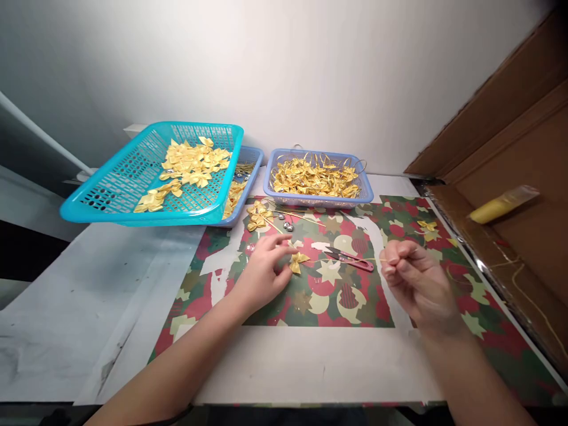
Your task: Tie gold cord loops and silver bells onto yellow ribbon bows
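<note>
My left hand [269,263] is at a small yellow ribbon bow [299,261], its thumb and index finger at the bow's left side and the other fingers loosely curled. A thin gold cord [376,260] runs rightward from near the bow. My right hand [410,275] pinches the cord's far end between thumb and fingertips, above the table. Pink-handled thread snips [350,260] lie between the hands, with the cord passing over them. Just beyond my left hand are more yellow bows [258,216], several small silver bells [288,226] and loose gold cords [306,219].
A turquoise basket [110,218] of bows sits tilted over a blue basket [254,171] at left. Another blue basket [319,203] holds bows with gold loops. At right, a single bow [427,226] lies near a cardboard wall [510,154] and a yellow-filled tube [503,204].
</note>
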Tool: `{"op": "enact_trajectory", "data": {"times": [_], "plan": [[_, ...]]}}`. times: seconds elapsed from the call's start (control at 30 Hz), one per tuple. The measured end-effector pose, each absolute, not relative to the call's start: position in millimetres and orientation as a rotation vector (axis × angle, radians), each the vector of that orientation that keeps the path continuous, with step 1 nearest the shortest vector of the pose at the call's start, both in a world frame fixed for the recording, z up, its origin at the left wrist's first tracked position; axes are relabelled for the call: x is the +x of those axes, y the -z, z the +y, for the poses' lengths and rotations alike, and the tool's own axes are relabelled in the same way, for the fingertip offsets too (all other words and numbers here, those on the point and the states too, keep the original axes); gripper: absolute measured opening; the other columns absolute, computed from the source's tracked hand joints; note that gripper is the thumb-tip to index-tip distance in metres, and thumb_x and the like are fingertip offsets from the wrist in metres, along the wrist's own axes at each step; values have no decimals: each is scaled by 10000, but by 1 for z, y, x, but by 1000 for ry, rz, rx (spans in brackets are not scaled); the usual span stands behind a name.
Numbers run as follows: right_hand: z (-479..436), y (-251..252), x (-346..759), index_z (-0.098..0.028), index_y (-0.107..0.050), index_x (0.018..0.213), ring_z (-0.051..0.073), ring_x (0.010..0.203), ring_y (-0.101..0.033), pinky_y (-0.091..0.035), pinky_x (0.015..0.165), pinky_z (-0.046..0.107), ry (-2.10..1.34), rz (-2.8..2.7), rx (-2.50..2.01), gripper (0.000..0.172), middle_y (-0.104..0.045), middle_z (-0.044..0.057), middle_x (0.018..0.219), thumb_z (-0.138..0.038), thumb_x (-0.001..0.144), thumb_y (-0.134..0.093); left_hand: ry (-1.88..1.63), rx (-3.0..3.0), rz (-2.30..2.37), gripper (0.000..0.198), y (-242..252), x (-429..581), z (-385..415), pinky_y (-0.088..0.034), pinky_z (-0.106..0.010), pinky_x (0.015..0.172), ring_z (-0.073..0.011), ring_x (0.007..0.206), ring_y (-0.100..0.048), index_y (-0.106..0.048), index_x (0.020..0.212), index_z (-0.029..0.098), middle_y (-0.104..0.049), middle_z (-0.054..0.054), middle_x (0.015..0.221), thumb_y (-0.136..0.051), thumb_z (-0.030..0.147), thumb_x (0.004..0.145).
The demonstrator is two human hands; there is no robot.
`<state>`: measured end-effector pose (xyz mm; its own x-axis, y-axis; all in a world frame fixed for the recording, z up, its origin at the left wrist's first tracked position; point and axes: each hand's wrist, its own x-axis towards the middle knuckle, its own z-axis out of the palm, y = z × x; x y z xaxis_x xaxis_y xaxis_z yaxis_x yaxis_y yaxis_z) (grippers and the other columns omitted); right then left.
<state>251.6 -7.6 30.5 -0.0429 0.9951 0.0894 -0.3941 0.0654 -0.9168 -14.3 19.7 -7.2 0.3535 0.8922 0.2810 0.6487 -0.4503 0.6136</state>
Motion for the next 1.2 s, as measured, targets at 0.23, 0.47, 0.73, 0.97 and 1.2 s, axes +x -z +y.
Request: {"op": "enact_trajectory", "data": {"times": [0.23, 0.47, 0.73, 0.97, 1.2], "plan": [[-11, -16, 234, -270, -733, 751, 94, 632, -652, -570, 594, 203, -1517, -1024, -743, 69, -701, -4, 733, -263, 747, -801, -711, 2466, 1582, 392, 18, -23, 54, -425, -529, 997, -327, 1193, -481, -607, 1255, 153, -568, -109, 1383, -499, 174, 879], [-14, -6, 223, -194, -707, 764, 85, 501, -598, -512, 485, 208, -1665, -956, -1050, 248, -679, 1, 650, -404, 697, -819, -659, 2574, 1524, 208, 19, -17, 66, -418, -505, 965, -314, 1124, -534, -714, 1011, 206, -709, -64, 1162, -545, 248, 897], [-17, -4, 205, -154, -670, 743, 76, 469, -563, -466, 463, 197, -1726, -1035, -1247, 384, -628, -13, 571, -507, 665, -798, -1036, 2163, 1418, 160, 4, -12, 50, -456, -428, 899, -253, 966, -589, -717, 851, 192, -692, -78, 949, -599, 299, 855], [-21, -1, 198, -152, -705, 769, 81, 505, -592, -523, 541, 227, -1778, -1014, -1132, 339, -661, -2, 605, -470, 689, -794, -870, 1118, 1045, 278, 4, 11, 7, -483, -239, 613, -126, 665, -594, -728, 924, 179, -696, -37, 803, -694, 419, 787], [-22, 4, 198, -148, -701, 786, 74, 487, -596, -498, 513, 203, -1836, -1001, -1120, 328, -666, -7, 592, -461, 720, -774, -837, 1048, 967, 227, -2, 16, 1, -548, -243, 682, -140, 730, -669, -719, 866, 183, -722, -17, 783, -751, 374, 748]]}}
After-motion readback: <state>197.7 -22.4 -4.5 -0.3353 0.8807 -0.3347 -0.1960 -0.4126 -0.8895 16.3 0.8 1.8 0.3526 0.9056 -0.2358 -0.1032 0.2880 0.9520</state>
